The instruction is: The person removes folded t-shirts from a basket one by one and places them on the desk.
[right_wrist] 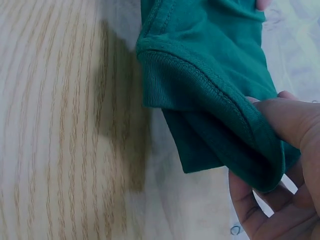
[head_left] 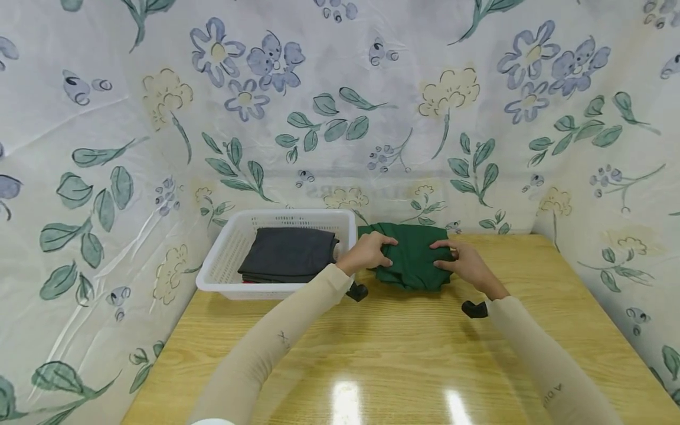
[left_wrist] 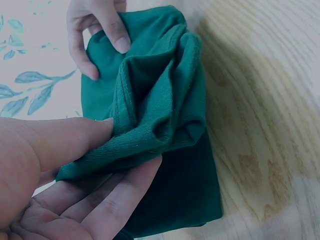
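Observation:
A folded green shirt (head_left: pixel 413 254) lies on the table at the back, just right of the white basket. At its left end my left hand (head_left: pixel 366 252) pinches a layer; in the left wrist view the thumb is over the folded cloth (left_wrist: pixel 142 120) and the fingers are under it. My right hand (head_left: pixel 468 264) grips the other end. The right wrist view shows a ribbed, stitched band (right_wrist: pixel 167 82) along the shirt's edge, with the right thumb on top and fingers beneath. Loose folds bunch up in the middle.
A white plastic basket (head_left: pixel 212 273) stands at the back left, holding folded dark grey clothing (head_left: pixel 289 251) with a bit of red under it. The wooden table (head_left: pixel 329 348) runs forward. Flower-patterned sheeting (head_left: pixel 340 136) hangs behind and along both sides.

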### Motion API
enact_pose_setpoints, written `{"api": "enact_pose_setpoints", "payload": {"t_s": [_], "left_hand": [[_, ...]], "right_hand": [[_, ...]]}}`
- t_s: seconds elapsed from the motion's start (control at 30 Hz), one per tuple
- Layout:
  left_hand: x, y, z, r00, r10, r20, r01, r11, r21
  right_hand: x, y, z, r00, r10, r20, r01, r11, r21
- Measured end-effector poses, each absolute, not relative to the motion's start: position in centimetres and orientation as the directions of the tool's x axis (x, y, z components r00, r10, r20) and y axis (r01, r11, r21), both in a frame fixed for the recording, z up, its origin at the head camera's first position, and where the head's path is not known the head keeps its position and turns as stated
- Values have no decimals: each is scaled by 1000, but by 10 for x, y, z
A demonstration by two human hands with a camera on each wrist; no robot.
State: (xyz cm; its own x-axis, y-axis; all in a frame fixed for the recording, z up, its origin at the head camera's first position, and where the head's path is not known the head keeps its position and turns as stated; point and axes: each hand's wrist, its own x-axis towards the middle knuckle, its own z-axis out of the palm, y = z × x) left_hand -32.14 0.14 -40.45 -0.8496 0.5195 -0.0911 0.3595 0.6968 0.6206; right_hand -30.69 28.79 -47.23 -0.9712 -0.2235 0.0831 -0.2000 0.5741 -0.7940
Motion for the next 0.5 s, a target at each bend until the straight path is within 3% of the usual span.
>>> {"api": "enact_pose_setpoints", "payload": {"t_s": [0.5], "left_hand": [[-327, 5, -418, -848, 511, -142, 320, 706, 632]], "right_hand": [[-313, 278, -482, -976, -212, 55, -175, 602, -779]]}}
